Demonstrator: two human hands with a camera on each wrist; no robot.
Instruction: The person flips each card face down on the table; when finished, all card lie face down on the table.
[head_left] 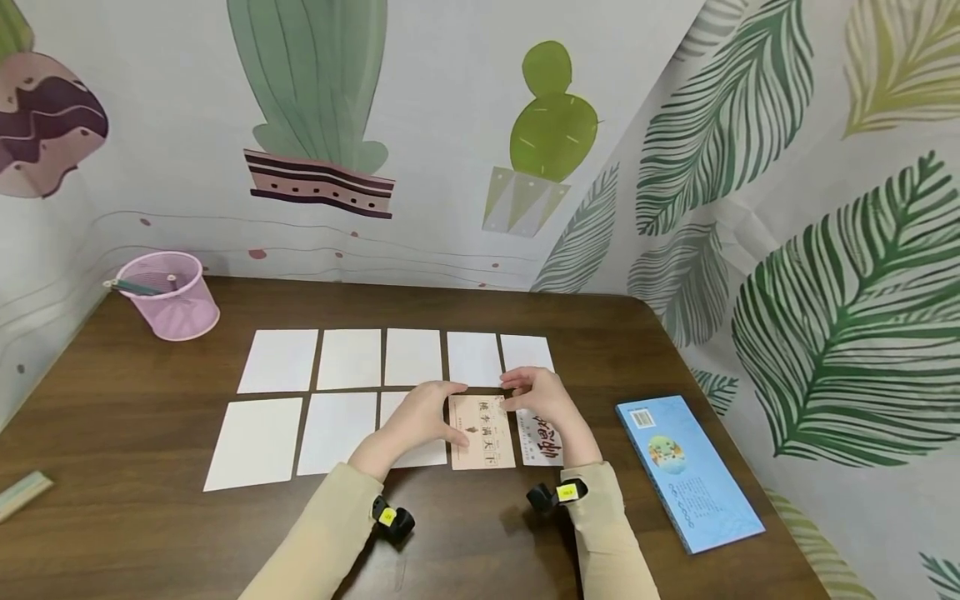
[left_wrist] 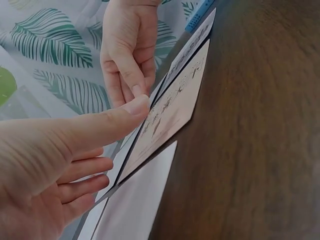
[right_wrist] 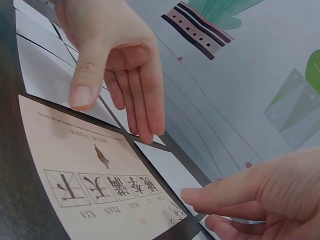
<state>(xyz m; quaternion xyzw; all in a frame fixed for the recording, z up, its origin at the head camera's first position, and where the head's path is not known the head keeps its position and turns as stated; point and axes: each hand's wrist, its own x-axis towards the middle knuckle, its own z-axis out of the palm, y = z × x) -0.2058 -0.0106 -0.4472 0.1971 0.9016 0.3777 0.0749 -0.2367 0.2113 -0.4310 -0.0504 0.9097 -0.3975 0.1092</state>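
Note:
A beige card (head_left: 482, 433) printed with Chinese characters lies face up in the front row. My left hand (head_left: 420, 417) hovers at its left side, thumb and fingers spread apart, with nothing between them in the right wrist view. By the card's far right corner is my right hand (head_left: 546, 398), its fingers loosely bent and holding nothing. Right of the beige card, a white card (head_left: 538, 440) with dark brush-style characters is partly covered by the right hand and forearm. Blank white cards (head_left: 336, 433) surround them in two rows; one lies partly under the left hand.
A pink mesh pen cup (head_left: 180, 300) with pens stands at the back left of the brown table (head_left: 135, 417). On the right lies a blue book (head_left: 690, 475). A pale green-and-cream bar-shaped thing (head_left: 24, 495) sits at the left edge. Patterned cloth (head_left: 450, 125) hangs behind.

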